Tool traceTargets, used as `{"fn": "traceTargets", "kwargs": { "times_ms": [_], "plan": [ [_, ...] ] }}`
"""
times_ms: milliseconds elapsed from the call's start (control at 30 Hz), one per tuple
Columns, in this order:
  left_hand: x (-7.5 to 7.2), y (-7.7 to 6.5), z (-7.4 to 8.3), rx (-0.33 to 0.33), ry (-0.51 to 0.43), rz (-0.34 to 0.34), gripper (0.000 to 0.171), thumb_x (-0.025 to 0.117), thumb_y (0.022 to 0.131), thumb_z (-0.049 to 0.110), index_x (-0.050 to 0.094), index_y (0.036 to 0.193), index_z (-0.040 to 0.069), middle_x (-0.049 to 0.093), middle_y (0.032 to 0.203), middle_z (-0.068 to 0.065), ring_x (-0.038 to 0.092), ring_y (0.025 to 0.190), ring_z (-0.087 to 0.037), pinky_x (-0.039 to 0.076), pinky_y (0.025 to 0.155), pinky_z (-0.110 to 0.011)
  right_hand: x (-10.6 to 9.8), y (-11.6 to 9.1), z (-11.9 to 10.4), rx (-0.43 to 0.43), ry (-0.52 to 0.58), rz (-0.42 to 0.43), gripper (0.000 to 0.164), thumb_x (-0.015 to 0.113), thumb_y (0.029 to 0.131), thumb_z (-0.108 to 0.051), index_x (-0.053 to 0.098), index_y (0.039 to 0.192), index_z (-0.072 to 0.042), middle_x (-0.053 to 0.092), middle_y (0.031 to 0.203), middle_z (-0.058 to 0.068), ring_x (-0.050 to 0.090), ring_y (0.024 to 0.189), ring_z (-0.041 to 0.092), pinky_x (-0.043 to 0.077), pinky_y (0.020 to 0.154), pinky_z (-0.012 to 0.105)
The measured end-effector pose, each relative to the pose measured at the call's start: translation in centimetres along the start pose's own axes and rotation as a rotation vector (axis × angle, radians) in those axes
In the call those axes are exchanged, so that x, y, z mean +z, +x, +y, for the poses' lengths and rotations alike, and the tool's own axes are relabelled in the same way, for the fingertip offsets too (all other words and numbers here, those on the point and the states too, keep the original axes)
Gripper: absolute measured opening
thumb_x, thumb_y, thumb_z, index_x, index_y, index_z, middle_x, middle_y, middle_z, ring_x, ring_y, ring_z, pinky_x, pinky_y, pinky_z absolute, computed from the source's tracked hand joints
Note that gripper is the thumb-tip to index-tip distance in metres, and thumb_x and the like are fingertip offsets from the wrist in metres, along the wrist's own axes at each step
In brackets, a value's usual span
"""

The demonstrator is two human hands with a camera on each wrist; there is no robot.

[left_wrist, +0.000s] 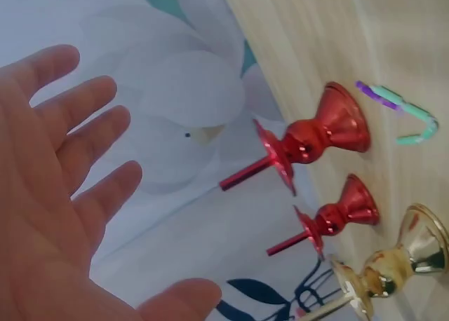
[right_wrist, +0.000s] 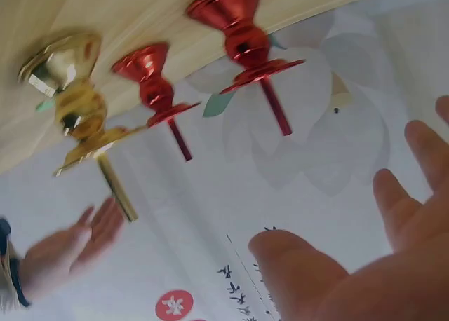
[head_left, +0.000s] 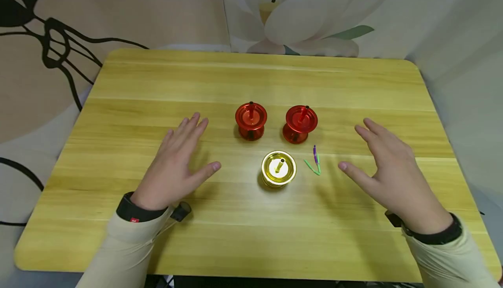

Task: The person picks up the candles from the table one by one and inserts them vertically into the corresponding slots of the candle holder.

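Two shiny red candle holders [head_left: 251,121] [head_left: 300,124] stand upright side by side on the table, each with a thin tube rising from its dish. In front of them is a gold candle holder [head_left: 278,169] of the same shape. A thin, bent, green and purple strand [head_left: 317,161] lies just right of the gold one. My left hand [head_left: 173,166] hovers left of the holders, fingers straight and thumb spread. On the right, my right hand [head_left: 397,174] is held likewise, its thumb towards the strand. Neither hand touches anything.
The wooden table [head_left: 220,235] has rounded corners. Behind it hangs a backdrop with a large white flower [head_left: 298,13]. Dark painted stems and leaves [head_left: 51,39] show at the left. Each wrist wears a black strap [head_left: 137,211] with a small camera.
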State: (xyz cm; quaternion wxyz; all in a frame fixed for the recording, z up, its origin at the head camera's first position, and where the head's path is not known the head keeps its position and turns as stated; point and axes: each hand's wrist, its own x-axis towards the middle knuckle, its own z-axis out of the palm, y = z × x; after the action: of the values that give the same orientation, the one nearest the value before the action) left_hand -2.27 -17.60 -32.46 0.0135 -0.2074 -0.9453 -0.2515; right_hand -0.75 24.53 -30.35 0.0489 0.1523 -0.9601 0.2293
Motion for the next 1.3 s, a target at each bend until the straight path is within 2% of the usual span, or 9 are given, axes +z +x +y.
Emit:
{"fn": "traceTargets", "kwargs": {
  "times_ms": [167, 300, 567, 700, 800, 900, 1133, 1267, 1300],
  "plan": [
    [0.7, -0.1, -0.1, 0.014, -0.141, -0.024, 0.091, 0.071, 0.093, 0.042, 0.016, 0.162, 0.017, 0.013, 0.167, -0.002, 0.011, 0.153, -0.028, 0.02, 0.117, -0.062, 1.2, 0.3, -0.5, 0.045, 0.037, -0.045, 0.074, 0.076, 0.09, -0.036, 0.046, 0.147, 0.0, 0.048, 0.147, 0.025, 0.043, 0.133, 0.048, 0.033, 0.104, 0.067],
    [1.4, 0.1, 0.2, 0.002, -0.25, -0.066, 0.091, 0.073, 0.093, 0.038, 0.016, 0.162, 0.021, 0.015, 0.167, 0.003, 0.013, 0.153, -0.023, 0.024, 0.118, -0.058, 2.2, 0.5, -0.5, 0.066, 0.036, -0.053, 0.066, 0.074, 0.092, -0.035, 0.051, 0.141, 0.002, 0.056, 0.136, 0.025, 0.051, 0.125, 0.047, 0.04, 0.099, 0.064],
    [4.4, 1.1, 1.9, 0.001, -0.461, -0.194, 0.083, 0.073, 0.093, 0.039, 0.027, 0.16, 0.024, 0.027, 0.163, 0.007, 0.029, 0.148, -0.019, 0.029, 0.118, -0.048, 4.3, 0.9, 0.0, 0.057, 0.043, -0.058, 0.049, 0.077, 0.09, -0.026, 0.062, 0.128, 0.001, 0.067, 0.117, 0.019, 0.063, 0.107, 0.038, 0.049, 0.088, 0.058],
    [6.0, 1.8, 2.7, 0.03, -0.547, -0.195, 0.082, 0.075, 0.091, 0.038, 0.03, 0.159, 0.025, 0.032, 0.161, 0.009, 0.032, 0.147, -0.016, 0.03, 0.117, -0.045, 5.4, 1.4, 0.4, 0.031, 0.061, -0.058, 0.04, 0.078, 0.089, -0.022, 0.067, 0.121, 0.0, 0.069, 0.112, 0.015, 0.065, 0.101, 0.034, 0.051, 0.086, 0.054],
    [7.0, 2.2, 3.0, 0.043, -0.587, -0.187, 0.083, 0.078, 0.089, 0.036, 0.032, 0.158, 0.025, 0.035, 0.16, 0.006, 0.033, 0.146, -0.015, 0.031, 0.117, -0.045, 6.5, 1.9, 0.6, 0.016, 0.069, -0.075, 0.034, 0.077, 0.089, -0.019, 0.07, 0.116, 0.0, 0.071, 0.107, 0.013, 0.067, 0.096, 0.031, 0.054, 0.082, 0.051],
    [8.0, 2.5, 3.4, 0.032, -0.612, -0.205, 0.085, 0.08, 0.087, 0.037, 0.034, 0.157, 0.023, 0.038, 0.158, 0.006, 0.034, 0.145, -0.013, 0.032, 0.117, -0.043, 7.5, 2.3, 0.6, 0.008, 0.07, -0.127, 0.027, 0.076, 0.089, -0.019, 0.072, 0.109, -0.001, 0.07, 0.101, 0.01, 0.066, 0.09, 0.027, 0.055, 0.078, 0.046],
    [9.8, 3.8, 4.7, 0.01, -0.664, -0.233, 0.093, 0.085, 0.083, 0.034, 0.031, 0.157, 0.019, 0.042, 0.155, 0.007, 0.035, 0.143, -0.007, 0.03, 0.118, -0.039, 8.9, 3.8, 0.1, -0.062, -0.044, -0.251, 0.017, 0.075, 0.089, -0.02, 0.072, 0.097, -0.005, 0.062, 0.082, 0.003, 0.059, 0.076, 0.02, 0.052, 0.074, 0.04],
    [10.7, 4.0, 5.3, -0.008, -0.689, -0.258, 0.095, 0.085, 0.082, 0.031, 0.029, 0.158, 0.018, 0.045, 0.152, 0.005, 0.041, 0.14, -0.01, 0.032, 0.116, -0.041, 9.3, 4.0, -0.1, -0.056, -0.077, -0.306, 0.013, 0.076, 0.088, -0.02, 0.07, 0.089, -0.008, 0.057, 0.077, 0.0, 0.054, 0.072, 0.019, 0.05, 0.071, 0.039],
    [10.9, 3.9, 5.4, -0.017, -0.692, -0.263, 0.095, 0.085, 0.083, 0.031, 0.029, 0.158, 0.018, 0.045, 0.152, 0.004, 0.042, 0.139, -0.011, 0.033, 0.116, -0.042, 9.3, 4.0, -0.1, -0.051, -0.079, -0.313, 0.013, 0.076, 0.088, -0.02, 0.071, 0.089, -0.009, 0.058, 0.078, 0.0, 0.058, 0.076, 0.02, 0.052, 0.074, 0.04]
  ]
}}
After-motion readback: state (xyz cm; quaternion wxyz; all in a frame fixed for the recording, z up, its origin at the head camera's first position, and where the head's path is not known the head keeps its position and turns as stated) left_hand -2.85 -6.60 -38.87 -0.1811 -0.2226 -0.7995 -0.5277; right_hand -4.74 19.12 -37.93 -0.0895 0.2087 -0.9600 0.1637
